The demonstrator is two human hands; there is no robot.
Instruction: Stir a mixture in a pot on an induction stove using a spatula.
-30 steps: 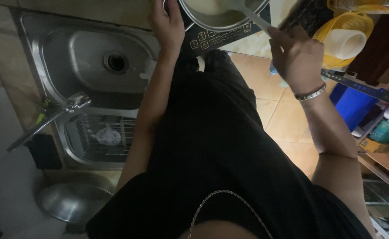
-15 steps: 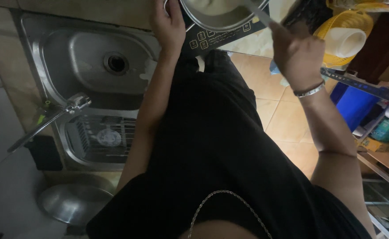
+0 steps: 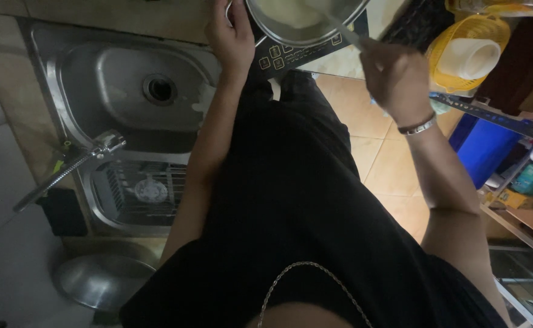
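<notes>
Overhead, we look down own body. Our left hand grips rim of metal pan, fingers curled tight on edge, likely steadying it on black cooktop. Our right hand has fingers wrapped round handle of metal utensil, tip dipping into pan: stirring grip. Pan holds pale creamy liquid. Left of our left fingers, steel sink, basin bare. Right of our right fingers, yellow basket holds white cup.
</notes>
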